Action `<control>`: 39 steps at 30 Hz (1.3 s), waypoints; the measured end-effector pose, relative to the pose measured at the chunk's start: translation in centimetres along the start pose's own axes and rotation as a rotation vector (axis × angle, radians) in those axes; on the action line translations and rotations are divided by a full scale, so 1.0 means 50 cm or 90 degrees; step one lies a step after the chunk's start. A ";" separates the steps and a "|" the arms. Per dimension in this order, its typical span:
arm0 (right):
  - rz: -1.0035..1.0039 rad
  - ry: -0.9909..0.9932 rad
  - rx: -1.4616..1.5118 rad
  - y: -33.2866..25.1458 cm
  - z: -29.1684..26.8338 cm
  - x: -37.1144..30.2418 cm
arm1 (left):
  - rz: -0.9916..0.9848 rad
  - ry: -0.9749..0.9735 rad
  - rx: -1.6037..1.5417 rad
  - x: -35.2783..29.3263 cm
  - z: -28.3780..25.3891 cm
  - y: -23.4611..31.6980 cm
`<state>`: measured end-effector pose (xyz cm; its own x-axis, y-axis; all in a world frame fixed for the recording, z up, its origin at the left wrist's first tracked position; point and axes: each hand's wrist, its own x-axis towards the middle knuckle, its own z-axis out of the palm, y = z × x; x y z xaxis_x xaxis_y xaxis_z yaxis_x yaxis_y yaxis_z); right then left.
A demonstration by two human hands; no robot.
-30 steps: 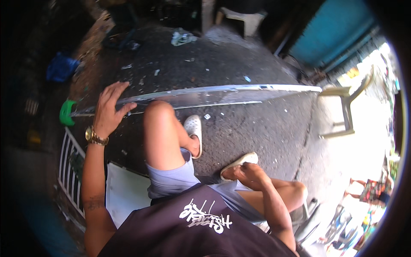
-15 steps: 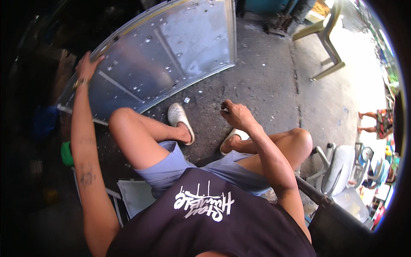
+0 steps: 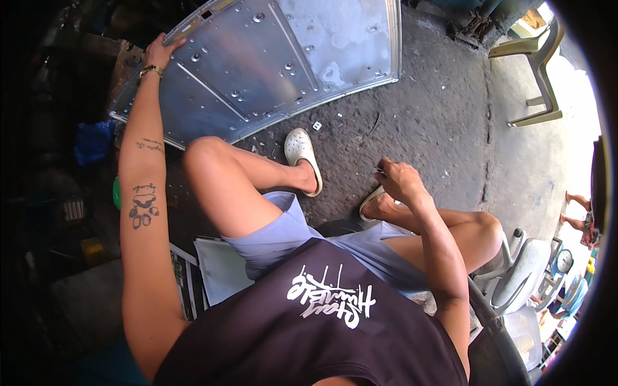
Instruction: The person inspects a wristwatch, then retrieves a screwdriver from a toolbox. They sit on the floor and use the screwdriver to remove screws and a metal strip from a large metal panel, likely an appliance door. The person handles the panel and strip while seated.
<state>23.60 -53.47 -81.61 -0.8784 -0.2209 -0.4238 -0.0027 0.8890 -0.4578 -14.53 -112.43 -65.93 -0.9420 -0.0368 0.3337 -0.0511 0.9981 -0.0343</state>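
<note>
A large silver sheet-metal panel point(image 3: 273, 61), with raised ribs, small holes and a yellowish strip along its upper edge, stands tilted on the floor. My left hand point(image 3: 163, 51) grips its upper left edge, fingers over the rim and arm stretched out. My right hand point(image 3: 404, 181) hangs above my right foot, apart from the panel. Its fingers are curled together, and whatever they may hold is too small or hidden to make out.
My pale clogs point(image 3: 300, 152) rest on the rough dark floor point(image 3: 425, 109), where small scraps lie. A plastic chair point(image 3: 544, 80) stands at the far right, with a grey chair point(image 3: 523, 273) nearer. Blue plastic point(image 3: 93, 143) lies left of my arm. Another person's legs point(image 3: 576, 212) show at the right edge.
The whole view has shifted, so the panel, chairs and my legs sit further right in it. My left hand keeps its hold on the panel's edge; my right hand stays curled.
</note>
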 end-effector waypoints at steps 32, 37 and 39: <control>-0.023 -0.026 -0.003 -0.041 -0.001 0.025 | -0.021 0.032 0.047 -0.052 -0.043 0.063; -0.012 -0.052 -0.009 -0.045 -0.006 0.025 | -0.022 0.033 0.064 -0.048 -0.035 0.059; -0.011 -0.044 -0.019 -0.047 -0.008 0.025 | -0.015 0.037 0.051 -0.044 -0.030 0.055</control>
<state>22.31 -55.66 -80.76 -0.8429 -0.2630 -0.4694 -0.0327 0.8958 -0.4432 -12.10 -109.53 -65.34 -0.9192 -0.0553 0.3899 -0.1018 0.9898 -0.0998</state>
